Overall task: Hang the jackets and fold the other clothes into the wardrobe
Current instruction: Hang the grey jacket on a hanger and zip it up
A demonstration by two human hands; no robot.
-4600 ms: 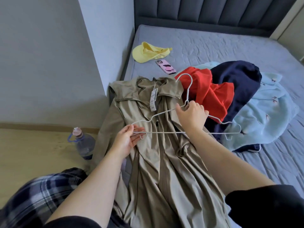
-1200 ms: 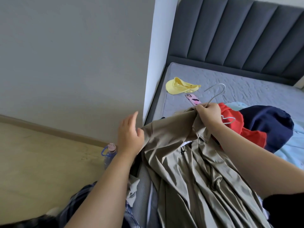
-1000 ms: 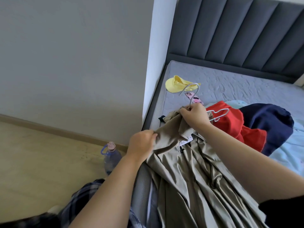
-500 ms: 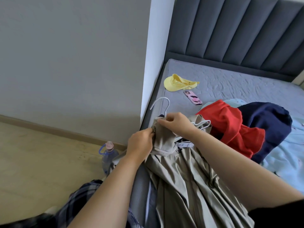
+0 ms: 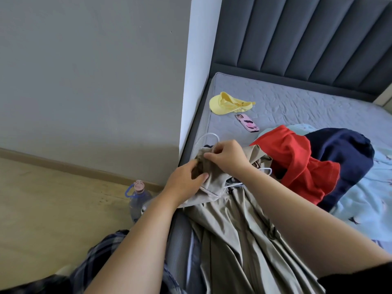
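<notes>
A smooth, softly creased khaki trench coat (image 5: 239, 240) lies lengthwise over the quilted grey mattress (image 5: 297, 102), its bunched collar pinched shut between the left hand (image 5: 184, 183) and the right hand (image 5: 228, 159). A thin white wire hanger (image 5: 209, 135) loops up just beyond the right fingertips (image 5: 209, 155). Both forearms reach forward, wrists bent inward, with a rumpled red garment (image 5: 297, 160) just right of the knuckles.

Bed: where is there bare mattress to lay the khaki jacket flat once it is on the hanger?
The grey mattress is bare between the padded grey headboard and the yellow cap with the pink phone. Nearer, it is crowded: the red garment, navy garment and light blue blanket pile beside the khaki jacket, held by both hands.
</notes>
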